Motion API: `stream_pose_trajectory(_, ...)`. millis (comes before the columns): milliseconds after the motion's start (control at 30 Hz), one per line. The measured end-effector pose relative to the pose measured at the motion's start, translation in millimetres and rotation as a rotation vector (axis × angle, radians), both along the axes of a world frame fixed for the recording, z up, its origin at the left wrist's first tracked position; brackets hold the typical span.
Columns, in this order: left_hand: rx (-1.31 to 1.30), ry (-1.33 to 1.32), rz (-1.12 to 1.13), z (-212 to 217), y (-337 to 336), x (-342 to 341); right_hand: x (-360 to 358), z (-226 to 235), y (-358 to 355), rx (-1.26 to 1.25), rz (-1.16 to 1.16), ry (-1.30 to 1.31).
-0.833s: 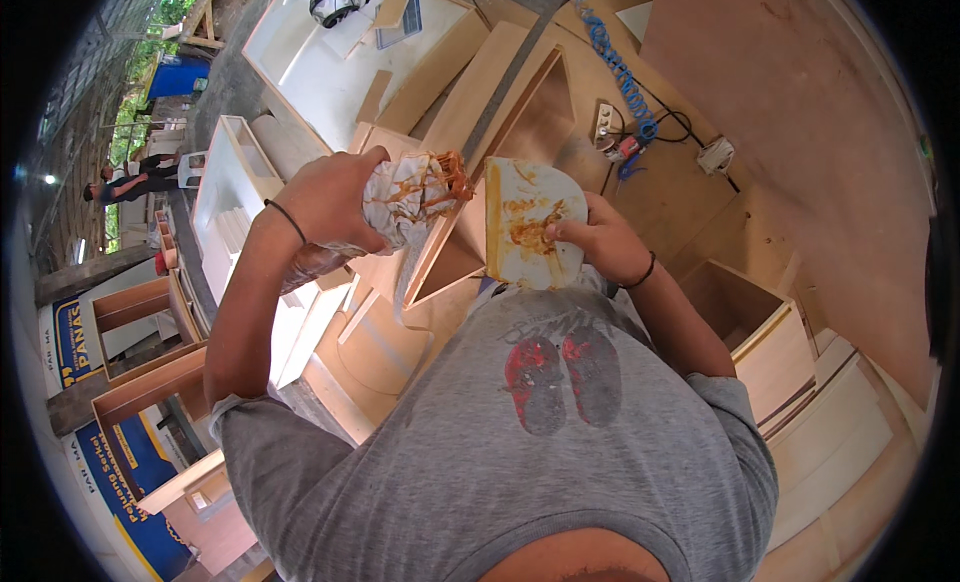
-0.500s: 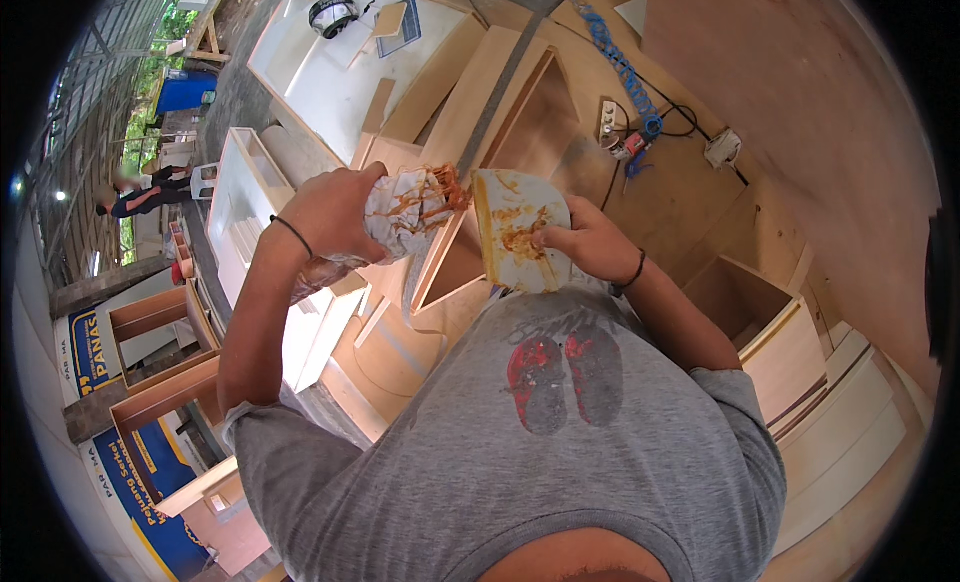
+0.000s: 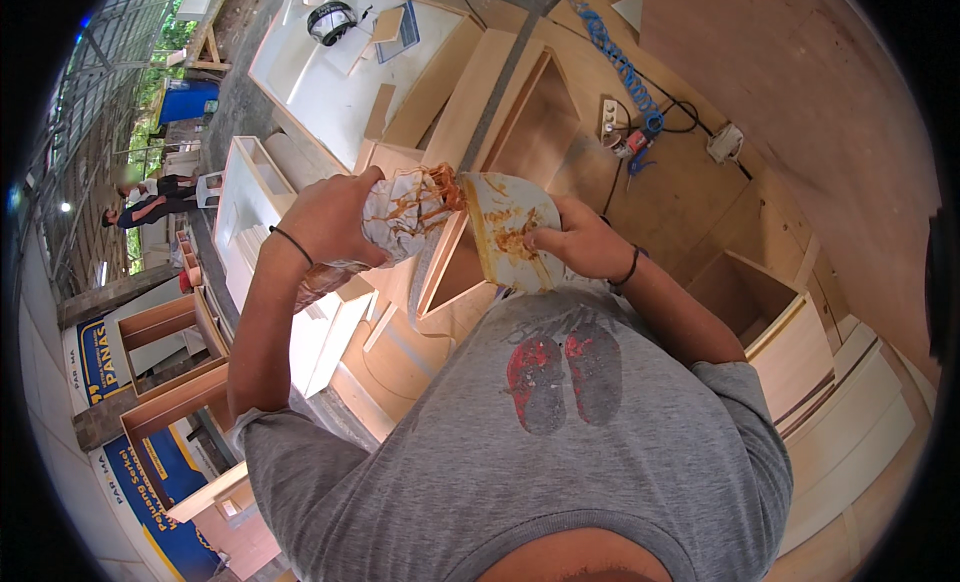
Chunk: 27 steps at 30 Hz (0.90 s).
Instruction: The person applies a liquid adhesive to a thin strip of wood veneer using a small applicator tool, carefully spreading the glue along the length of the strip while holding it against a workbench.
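My left hand [image 3: 335, 222] is closed round a whitish, crinkled container [image 3: 395, 222], perhaps a wrapped can or bag. Brown, stringy dried glue-like residue covers it and bunches at its right end. In my right hand [image 3: 585, 240] is a flat pale spreader-like piece [image 3: 515, 207], pinched with the thumb on top. Brown-orange smears mark its face, and a yellowish strip runs along its left edge. That edge is right beside the container's residue-covered end; whether they touch I cannot tell. Both things are held up in front of my grey shirt.
An open wooden cabinet box [image 3: 540, 112] stands beyond my hands. A white-topped panel [image 3: 330, 92] carries a helmet-like object [image 3: 331, 22]. A coiled blue air hose [image 3: 615, 57] and a power strip [image 3: 608, 120] lie at the far right. Another open box [image 3: 745, 292] stands right. People [image 3: 155, 207] are far left.
The spreader-like piece and my right hand have shifted slightly left, closer to the container's end. My left hand keeps its grip. The surroundings shift slightly in view.
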State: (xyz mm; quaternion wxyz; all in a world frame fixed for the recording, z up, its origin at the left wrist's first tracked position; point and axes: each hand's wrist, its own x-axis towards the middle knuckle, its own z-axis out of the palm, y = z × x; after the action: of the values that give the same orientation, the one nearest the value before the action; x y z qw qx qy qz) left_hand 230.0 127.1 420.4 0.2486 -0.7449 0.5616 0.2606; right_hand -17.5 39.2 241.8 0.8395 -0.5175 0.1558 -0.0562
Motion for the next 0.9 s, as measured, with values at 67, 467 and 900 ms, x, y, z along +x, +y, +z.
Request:
stream_pose_trajectory(67,0.008,-0.001,0.009,0.7,-0.2,-0.3,-0.3,2.6,-0.3,0.015,0.005,-0.003)
stream_pose_trajectory(467,-0.099,0.049,0.011,-2.6,7.1,2.3,7.3,1.6,2.8,0.056,-0.079,-0.021)
stream_pose_trajectory(900,-0.478,0.218,0.177,-57.5,54.0,37.3,33.3,69.5,-24.2,-0.208,-0.506,-0.267)
